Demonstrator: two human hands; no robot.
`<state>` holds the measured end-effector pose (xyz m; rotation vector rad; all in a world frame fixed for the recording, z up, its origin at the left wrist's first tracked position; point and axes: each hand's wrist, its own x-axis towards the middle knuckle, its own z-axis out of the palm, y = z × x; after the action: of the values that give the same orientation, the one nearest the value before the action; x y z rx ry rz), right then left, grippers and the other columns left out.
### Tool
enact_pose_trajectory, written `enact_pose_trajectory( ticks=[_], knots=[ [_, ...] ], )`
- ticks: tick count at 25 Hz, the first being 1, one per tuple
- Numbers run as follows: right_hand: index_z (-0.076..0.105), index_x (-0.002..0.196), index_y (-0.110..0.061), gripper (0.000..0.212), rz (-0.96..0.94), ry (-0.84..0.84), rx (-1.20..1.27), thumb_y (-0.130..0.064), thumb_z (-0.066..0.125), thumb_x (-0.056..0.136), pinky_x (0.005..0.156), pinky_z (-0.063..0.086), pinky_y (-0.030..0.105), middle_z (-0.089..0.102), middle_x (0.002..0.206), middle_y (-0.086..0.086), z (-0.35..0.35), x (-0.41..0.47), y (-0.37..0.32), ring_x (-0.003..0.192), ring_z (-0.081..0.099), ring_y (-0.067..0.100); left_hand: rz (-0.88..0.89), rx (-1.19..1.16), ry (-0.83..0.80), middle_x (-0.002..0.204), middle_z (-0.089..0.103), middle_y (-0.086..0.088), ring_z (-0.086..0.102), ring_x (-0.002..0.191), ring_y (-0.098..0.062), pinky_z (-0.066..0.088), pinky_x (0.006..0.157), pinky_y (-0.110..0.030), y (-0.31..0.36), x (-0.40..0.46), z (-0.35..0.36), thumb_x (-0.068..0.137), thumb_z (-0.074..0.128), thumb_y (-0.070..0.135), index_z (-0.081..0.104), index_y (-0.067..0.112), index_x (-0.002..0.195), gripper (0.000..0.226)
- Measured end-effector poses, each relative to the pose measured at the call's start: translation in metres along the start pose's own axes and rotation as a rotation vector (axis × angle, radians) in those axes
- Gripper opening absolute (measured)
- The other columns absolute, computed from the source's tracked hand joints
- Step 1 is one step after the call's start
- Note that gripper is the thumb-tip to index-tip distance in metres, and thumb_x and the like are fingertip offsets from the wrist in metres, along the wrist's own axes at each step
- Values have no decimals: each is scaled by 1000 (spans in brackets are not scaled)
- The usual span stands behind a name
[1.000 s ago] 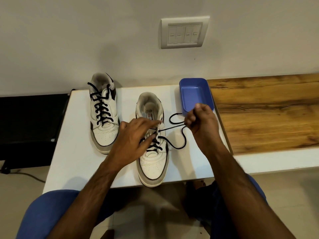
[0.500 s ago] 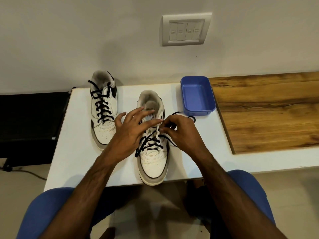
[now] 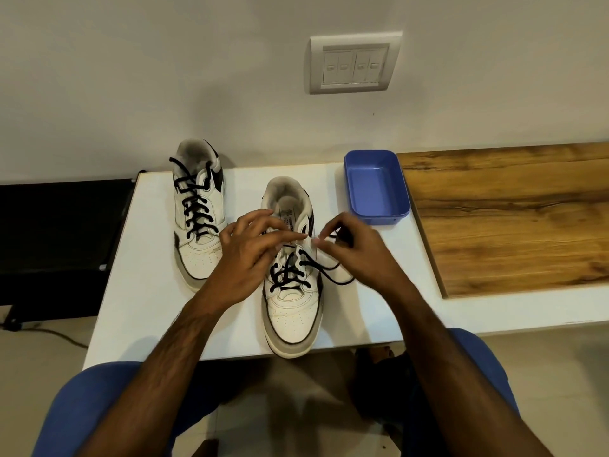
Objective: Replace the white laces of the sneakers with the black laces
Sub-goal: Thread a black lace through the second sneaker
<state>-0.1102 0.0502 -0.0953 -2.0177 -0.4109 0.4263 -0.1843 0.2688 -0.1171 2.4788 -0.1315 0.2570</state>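
On the white table (image 3: 138,291) stand two white leather sneakers. The right-hand sneaker (image 3: 291,305) is laced partway with a black cord lace (image 3: 290,275); its loose end loops off to the right, under the right hand (image 3: 356,255), whose thumb and forefinger pinch the lace beside an upper eyelet. The left hand (image 3: 253,255) rests on the tongue, fingers spread and straight. The other sneaker (image 3: 197,212), fully laced in black, stands to the left, and a blue plastic tray (image 3: 377,188) sits beyond the right hand.
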Motion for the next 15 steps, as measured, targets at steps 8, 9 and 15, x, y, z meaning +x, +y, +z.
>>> enact_pose_trajectory(
  ticks=[8, 9, 15],
  knots=[
    [68, 86, -24, 16, -159, -59, -426, -40, 72, 86, 67, 46, 36, 53, 77, -10, 17, 4, -2, 72, 51, 11, -13, 22, 21, 122, 46, 36, 28, 141, -2, 11, 97, -30, 2, 0, 2, 101, 48, 32, 57, 56, 127, 36],
    [67, 84, -21, 17, -137, -63, -379, -37, 70, 86, 68, 47, 36, 54, 78, -9, 18, 5, -3, 73, 51, 11, -11, 25, 22, 123, 46, 35, 29, 141, -4, 12, 97, -31, 3, 0, 2, 101, 48, 31, 58, 56, 125, 36],
    [57, 80, -11, 14, 184, 103, 654, -22, 49, 79, 70, 47, 27, 61, 72, -2, -15, 7, -8, 73, 61, 13, 2, 71, 39, 122, 50, 26, 33, 140, -10, 12, 99, -32, 8, -1, 1, 98, 48, 20, 64, 49, 123, 42]
  ],
)
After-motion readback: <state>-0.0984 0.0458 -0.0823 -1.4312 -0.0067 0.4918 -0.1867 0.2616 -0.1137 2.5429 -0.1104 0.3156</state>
